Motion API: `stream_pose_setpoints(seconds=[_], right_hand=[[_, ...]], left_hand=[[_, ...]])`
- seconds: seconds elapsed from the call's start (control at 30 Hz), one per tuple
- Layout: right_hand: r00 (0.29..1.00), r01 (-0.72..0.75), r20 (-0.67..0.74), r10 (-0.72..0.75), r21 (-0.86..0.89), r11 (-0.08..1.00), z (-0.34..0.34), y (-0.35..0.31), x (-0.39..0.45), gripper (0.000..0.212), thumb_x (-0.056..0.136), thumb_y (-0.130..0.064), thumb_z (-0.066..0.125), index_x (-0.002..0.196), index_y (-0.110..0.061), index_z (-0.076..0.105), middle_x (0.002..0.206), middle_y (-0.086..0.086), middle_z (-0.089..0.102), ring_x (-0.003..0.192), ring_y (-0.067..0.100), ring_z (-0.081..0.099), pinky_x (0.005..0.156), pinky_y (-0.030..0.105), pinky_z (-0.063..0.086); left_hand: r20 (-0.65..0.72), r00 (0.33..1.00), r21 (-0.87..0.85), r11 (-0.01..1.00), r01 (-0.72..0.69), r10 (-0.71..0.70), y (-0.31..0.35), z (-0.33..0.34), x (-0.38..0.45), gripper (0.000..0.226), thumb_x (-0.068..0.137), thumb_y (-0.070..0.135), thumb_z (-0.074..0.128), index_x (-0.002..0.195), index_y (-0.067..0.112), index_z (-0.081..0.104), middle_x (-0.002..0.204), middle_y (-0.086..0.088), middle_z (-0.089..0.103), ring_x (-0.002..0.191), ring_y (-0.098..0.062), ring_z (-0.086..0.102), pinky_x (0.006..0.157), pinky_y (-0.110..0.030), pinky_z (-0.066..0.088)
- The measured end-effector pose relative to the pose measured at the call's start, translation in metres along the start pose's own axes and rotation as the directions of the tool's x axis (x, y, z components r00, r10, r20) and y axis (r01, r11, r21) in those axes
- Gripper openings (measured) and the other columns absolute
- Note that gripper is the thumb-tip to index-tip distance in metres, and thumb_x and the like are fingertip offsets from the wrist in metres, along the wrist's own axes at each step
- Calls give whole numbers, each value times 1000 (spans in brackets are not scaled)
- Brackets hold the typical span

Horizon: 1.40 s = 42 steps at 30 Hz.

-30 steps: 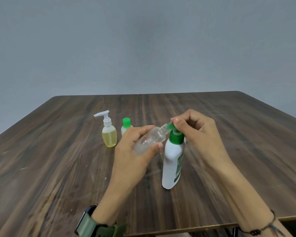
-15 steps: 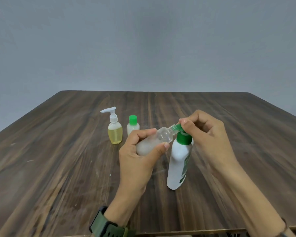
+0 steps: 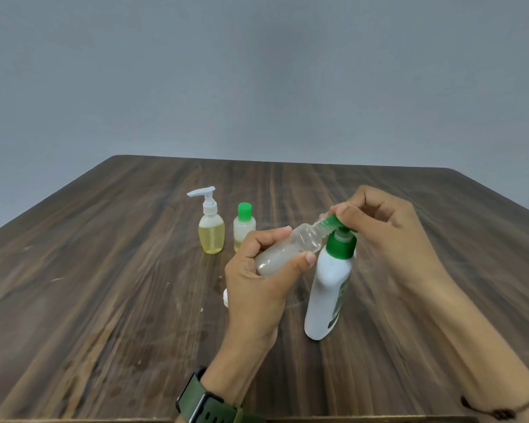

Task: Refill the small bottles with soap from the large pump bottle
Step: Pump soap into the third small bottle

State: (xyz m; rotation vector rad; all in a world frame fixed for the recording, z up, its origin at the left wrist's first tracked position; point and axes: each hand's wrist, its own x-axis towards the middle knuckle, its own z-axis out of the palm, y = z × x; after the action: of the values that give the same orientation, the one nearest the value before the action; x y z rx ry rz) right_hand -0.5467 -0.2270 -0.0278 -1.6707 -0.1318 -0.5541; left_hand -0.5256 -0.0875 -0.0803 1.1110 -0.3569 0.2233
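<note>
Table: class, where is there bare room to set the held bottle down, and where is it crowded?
Bare wood lies left of the yellow pump bottle and right of the right hand. It is crowded mid-table, where the green-capped bottle, left hand, clear bottle and white pump bottle cluster.

- Dark wood-grain table point(image 3: 104, 285), matt, faintly scuffed.
- Opaque white plastic large pump bottle point(image 3: 327, 288), smooth, with glossy green plastic pump point(image 3: 341, 241).
- Clear plastic small bottle point(image 3: 290, 248), smooth, cloudy inside.
- Translucent plastic yellow-soap bottle point(image 3: 211, 233), glossy.
- Green-capped plastic bottle point(image 3: 244, 221), smooth.
- Matt green rubbery watch strap point(image 3: 208, 406).
</note>
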Motion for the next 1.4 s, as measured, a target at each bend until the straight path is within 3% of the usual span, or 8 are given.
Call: stream_pose_setpoints(seconds=[0.3,0.53,0.6,0.9,1.03,1.13,1.3,1.4], right_hand=[[1000,18,-19,-18,-18,1000,0,3,5,20,74,-18,57,57,-10,51,68,3,62,74,15,62,66,20,47],[994,97,-53,-101,-76,992,3,10,5,28,80,-20,54,59,-7,41,67,25,46,72,43,48,60,23,42],[994,101,-24,-102,-57,993,4,12,2,28,81,-21,54,62,-4,42,74,31,50,80,49,51,65,37,46],[997,78,-21,-79,-47,996,4,11,6,27,78,-24,54,59,-10,41,65,15,46,65,20,46,58,20,41],[997,82,2,-82,-61,995,7,11,5,27,76,-27,54,60,-11,41,73,26,48,64,30,44,62,30,41],[994,107,-26,-110,-94,990,8,11,5,25,79,-23,52,61,-9,40,65,17,42,65,18,45,54,16,38],[993,111,-15,-113,-100,989,9,10,6,24,80,-19,50,60,-12,39,61,12,41,62,18,41,53,19,36],[995,102,4,-103,-103,989,8,10,5,23,79,-20,51,59,-16,41,62,8,42,65,15,44,53,16,37]], left_hand=[[13,1000,2,1000,18,-18,3,1,4,34,49,9,81,78,23,69,80,10,71,75,-4,66,64,-16,52],[14,1000,-23,1000,15,-15,1,1,4,35,44,22,80,77,25,71,83,5,72,78,-9,68,65,-19,53],[8,999,-49,998,33,-33,-1,2,3,35,44,21,80,77,25,71,84,3,73,78,-11,68,65,-20,54],[4,999,-47,998,32,-32,-1,1,5,37,42,22,81,78,22,70,89,-1,73,82,-16,69,66,-21,54],[13,1000,-58,998,21,-21,3,1,5,37,44,19,82,79,21,70,84,5,73,77,-10,69,64,-17,53],[6,1000,-13,1000,3,-2,5,0,7,36,45,15,82,78,22,70,83,6,72,77,-10,68,63,-17,53],[15,999,-75,997,32,-30,3,1,7,35,54,-3,78,81,18,68,81,9,72,75,-8,69,62,-17,53],[0,998,-117,991,58,-58,-1,4,3,36,48,11,82,80,23,71,85,3,73,79,-12,69,65,-18,53]])
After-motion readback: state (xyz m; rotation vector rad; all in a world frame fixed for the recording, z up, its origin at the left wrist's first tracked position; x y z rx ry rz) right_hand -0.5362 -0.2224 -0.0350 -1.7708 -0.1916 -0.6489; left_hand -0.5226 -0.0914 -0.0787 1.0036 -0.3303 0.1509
